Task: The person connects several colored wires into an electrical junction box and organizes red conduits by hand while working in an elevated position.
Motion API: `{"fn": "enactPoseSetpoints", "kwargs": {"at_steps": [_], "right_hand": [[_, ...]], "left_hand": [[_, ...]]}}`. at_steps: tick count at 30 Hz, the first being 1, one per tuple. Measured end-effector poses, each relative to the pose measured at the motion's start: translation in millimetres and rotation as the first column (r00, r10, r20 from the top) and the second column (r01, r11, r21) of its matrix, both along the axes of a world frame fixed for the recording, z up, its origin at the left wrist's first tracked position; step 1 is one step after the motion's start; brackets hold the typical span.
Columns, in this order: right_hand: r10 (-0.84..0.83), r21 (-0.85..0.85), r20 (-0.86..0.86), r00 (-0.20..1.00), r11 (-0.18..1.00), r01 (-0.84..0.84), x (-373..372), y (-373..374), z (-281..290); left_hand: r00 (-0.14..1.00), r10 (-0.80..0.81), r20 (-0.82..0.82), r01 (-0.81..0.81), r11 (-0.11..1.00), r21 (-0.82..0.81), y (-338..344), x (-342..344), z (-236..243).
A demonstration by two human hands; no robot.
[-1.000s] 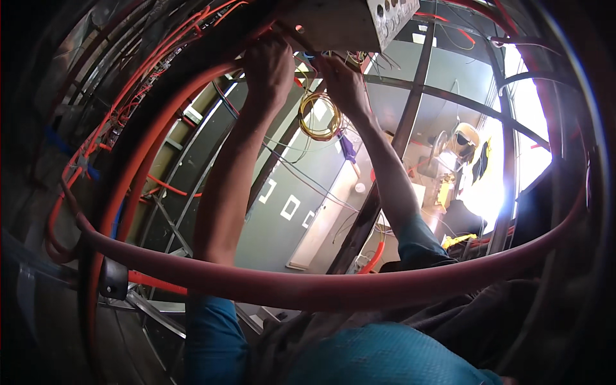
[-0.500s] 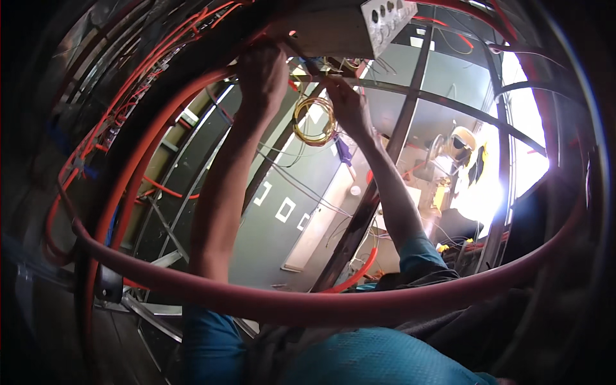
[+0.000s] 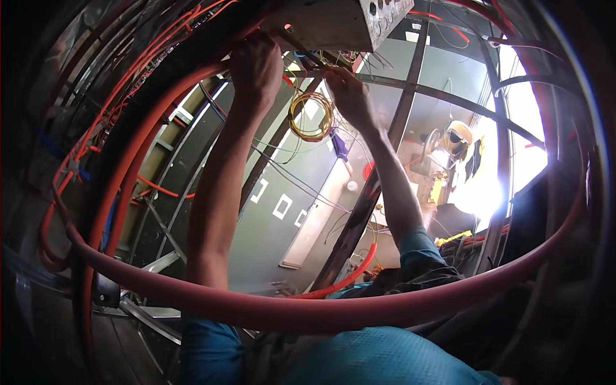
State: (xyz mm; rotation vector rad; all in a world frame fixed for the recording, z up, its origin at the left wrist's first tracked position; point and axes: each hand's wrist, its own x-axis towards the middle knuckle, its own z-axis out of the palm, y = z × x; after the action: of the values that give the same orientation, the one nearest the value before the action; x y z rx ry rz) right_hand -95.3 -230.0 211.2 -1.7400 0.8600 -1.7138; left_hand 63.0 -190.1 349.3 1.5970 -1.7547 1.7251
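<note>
Both my arms reach up to the underside of a grey metal box [image 3: 333,27] with round holes in its end face. My left hand [image 3: 258,70] is closed in a fist at the box's left, by the end of a thick orange conduit [image 3: 183,90]. Whatever its fingers grip is hidden. The fingers of my right hand [image 3: 348,96] are pinched together under the box, at the end of a dark narrow strip [image 3: 301,48]; what lies between them is too small to name. A coil of yellow wire [image 3: 293,120] hangs between my wrists, and thin coloured wires show above it.
A thick red tube [image 3: 308,314] curves across in front of my chest. Metal framing bars [image 3: 404,115] cross the space beyond. Orange conduits [image 3: 128,96] run in bundles along the left. Below are a grey panel [image 3: 266,221] with white squares and a beige rounded object [image 3: 461,131] near bright light.
My hands and the box sit slightly higher and further left in the picture. The right hand's fingers have shifted a little; both hands stay closed near the box.
</note>
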Motion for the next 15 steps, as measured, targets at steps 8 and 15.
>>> {"fn": "enactPoseSetpoints", "kwargs": {"at_steps": [8, 15], "right_hand": [[0.028, -0.102, 0.083, 0.996, 0.995, -0.020, 9, -5, -18], [-0.009, -0.035, 0.087, 0.996, 0.999, 0.012, 29, -19, -8]], "left_hand": [[0.999, -0.017, 0.037, 0.016, 1.000, 0.008, 4, -4, -1], [0.998, 0.052, 0.040, -0.050, 0.997, -0.054, 0, -2, -5]]}}
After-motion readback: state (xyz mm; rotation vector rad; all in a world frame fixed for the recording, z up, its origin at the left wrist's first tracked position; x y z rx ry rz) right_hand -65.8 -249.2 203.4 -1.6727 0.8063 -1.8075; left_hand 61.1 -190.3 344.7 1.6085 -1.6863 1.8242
